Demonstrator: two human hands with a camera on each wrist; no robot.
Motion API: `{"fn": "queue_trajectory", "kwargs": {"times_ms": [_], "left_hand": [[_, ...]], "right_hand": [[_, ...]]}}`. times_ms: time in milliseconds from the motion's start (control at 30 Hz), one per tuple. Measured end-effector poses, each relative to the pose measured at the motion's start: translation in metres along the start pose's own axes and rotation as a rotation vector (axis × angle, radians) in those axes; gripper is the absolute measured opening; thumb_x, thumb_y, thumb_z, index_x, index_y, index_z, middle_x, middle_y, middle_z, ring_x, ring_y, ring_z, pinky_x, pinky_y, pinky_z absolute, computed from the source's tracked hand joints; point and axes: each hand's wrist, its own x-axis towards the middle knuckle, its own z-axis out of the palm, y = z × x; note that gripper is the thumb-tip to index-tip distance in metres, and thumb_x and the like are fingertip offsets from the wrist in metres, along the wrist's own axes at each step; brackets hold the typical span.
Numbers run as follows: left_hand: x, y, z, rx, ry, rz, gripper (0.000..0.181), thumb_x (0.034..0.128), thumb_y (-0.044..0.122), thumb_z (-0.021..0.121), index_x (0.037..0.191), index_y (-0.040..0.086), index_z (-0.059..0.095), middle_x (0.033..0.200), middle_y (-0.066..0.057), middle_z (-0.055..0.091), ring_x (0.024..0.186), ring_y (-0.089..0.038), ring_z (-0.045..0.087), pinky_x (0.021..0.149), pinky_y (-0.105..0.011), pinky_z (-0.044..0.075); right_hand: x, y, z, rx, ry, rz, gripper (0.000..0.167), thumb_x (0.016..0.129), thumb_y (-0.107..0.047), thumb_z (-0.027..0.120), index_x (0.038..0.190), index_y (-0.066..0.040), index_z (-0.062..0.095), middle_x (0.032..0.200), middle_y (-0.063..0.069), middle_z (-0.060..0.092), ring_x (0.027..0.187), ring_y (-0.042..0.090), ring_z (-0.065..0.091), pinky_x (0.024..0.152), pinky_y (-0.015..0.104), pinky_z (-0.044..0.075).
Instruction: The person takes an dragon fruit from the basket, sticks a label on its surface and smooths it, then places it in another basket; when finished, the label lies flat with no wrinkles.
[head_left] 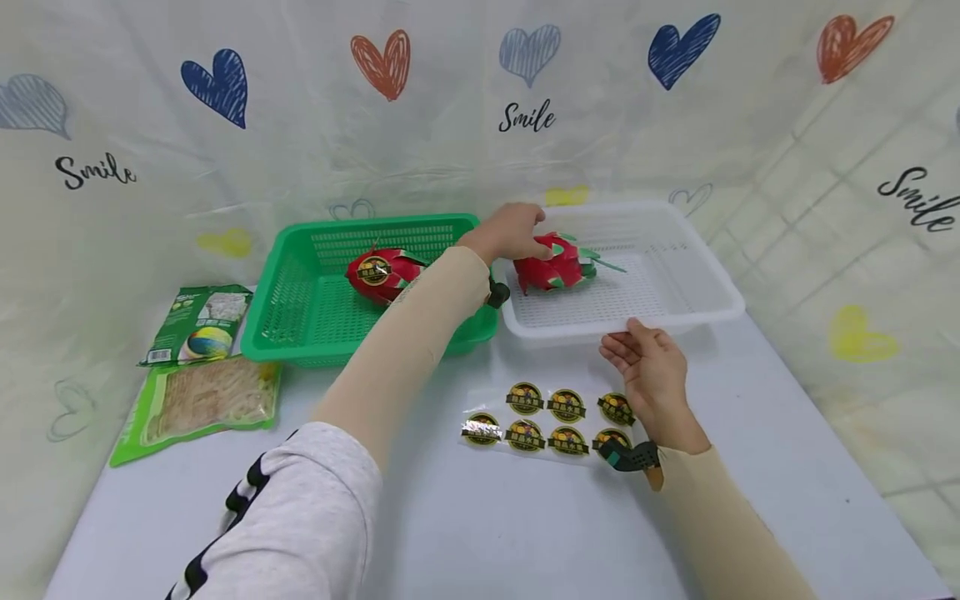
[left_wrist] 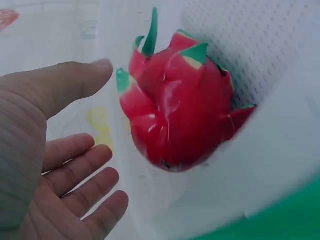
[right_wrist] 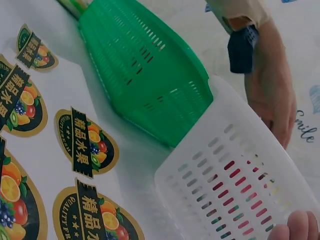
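Observation:
A red dragon fruit [head_left: 553,268] with green-tipped scales lies in the white basket [head_left: 701,315]. Close beside it, over the basket's left side, my left hand [head_left: 513,232] has its thumb and fingers spread with nothing between them. In the left wrist view a gap shows between that hand [left_wrist: 75,165] and the fruit [left_wrist: 175,110]. My right hand [head_left: 654,375] holds the white basket's front rim, thumb at the rim and fingers against the outer wall. A second dragon fruit [head_left: 375,275], bearing a round black-and-gold sticker, lies in the green basket [head_left: 300,312], partly hidden by my left arm.
A clear sheet of round fruit stickers [head_left: 546,423] lies in front of the white basket, partly under my right wrist. At the left lie a green packet [head_left: 201,325] and a green-edged clear packet [head_left: 202,400]. A printed curtain [head_left: 450,133] hangs behind the baskets.

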Motion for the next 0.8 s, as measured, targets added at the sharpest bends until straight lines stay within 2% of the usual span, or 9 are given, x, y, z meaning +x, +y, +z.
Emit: {"fn": "queue_trajectory", "kwargs": {"times_ms": [200, 267, 333, 500, 633, 800], "left_hand": [[0.019, 0.017, 0.005, 0.006, -0.133, -0.09, 0.091, 0.0911, 0.048, 0.074, 0.162, 0.013, 0.03, 0.163, -0.004, 0.041, 0.147, -0.019, 0.04, 0.117, -0.034, 0.046], [0.025, 0.02, 0.008, 0.024, -0.168, -0.121, 0.091, 0.0902, 0.05, 0.075, 0.161, 0.014, 0.03, 0.162, -0.002, 0.042, 0.145, -0.018, 0.041, 0.116, -0.034, 0.047], [0.028, 0.021, 0.01, 0.038, -0.184, -0.123, 0.089, 0.0911, 0.05, 0.074, 0.159, 0.013, 0.03, 0.161, -0.002, 0.042, 0.145, -0.017, 0.041, 0.117, -0.034, 0.046], [0.035, 0.018, 0.017, 0.036, -0.193, -0.1, 0.09, 0.0927, 0.048, 0.073, 0.161, 0.011, 0.028, 0.162, -0.004, 0.041, 0.146, -0.019, 0.04, 0.119, -0.033, 0.043], [0.04, 0.016, 0.021, 0.033, -0.155, -0.083, 0.089, 0.0911, 0.043, 0.076, 0.16, 0.012, 0.031, 0.162, -0.005, 0.042, 0.146, -0.019, 0.041, 0.118, -0.034, 0.044], [0.046, 0.015, 0.022, 0.025, -0.123, -0.076, 0.083, 0.0937, 0.042, 0.073, 0.16, 0.012, 0.033, 0.163, -0.004, 0.043, 0.148, -0.019, 0.041, 0.121, -0.034, 0.041]], "right_hand": [[-0.001, -0.005, -0.003, -0.015, -0.068, 0.041, 0.02, 0.105, -0.022, 0.06, 0.105, -0.003, 0.058, 0.084, 0.005, 0.075, 0.081, 0.016, 0.078, 0.082, 0.03, 0.064], [-0.001, -0.005, -0.004, -0.022, -0.081, 0.045, 0.021, 0.105, -0.023, 0.061, 0.105, -0.003, 0.059, 0.085, 0.005, 0.075, 0.083, 0.016, 0.078, 0.083, 0.03, 0.064], [-0.002, -0.004, -0.004, -0.031, -0.083, 0.045, 0.021, 0.105, -0.024, 0.061, 0.104, -0.003, 0.059, 0.085, 0.005, 0.075, 0.083, 0.016, 0.078, 0.083, 0.03, 0.064], [-0.003, 0.001, -0.006, -0.038, -0.084, 0.053, 0.02, 0.105, -0.024, 0.06, 0.102, -0.005, 0.059, 0.086, 0.004, 0.076, 0.083, 0.015, 0.078, 0.084, 0.03, 0.064], [-0.001, 0.0, -0.006, -0.044, -0.096, 0.038, 0.02, 0.105, -0.025, 0.06, 0.102, -0.006, 0.058, 0.087, 0.004, 0.075, 0.084, 0.015, 0.077, 0.084, 0.029, 0.064], [0.002, -0.001, -0.007, -0.024, -0.098, 0.022, 0.02, 0.105, -0.024, 0.06, 0.1, -0.006, 0.057, 0.086, 0.004, 0.076, 0.083, 0.016, 0.078, 0.083, 0.03, 0.064]]}}
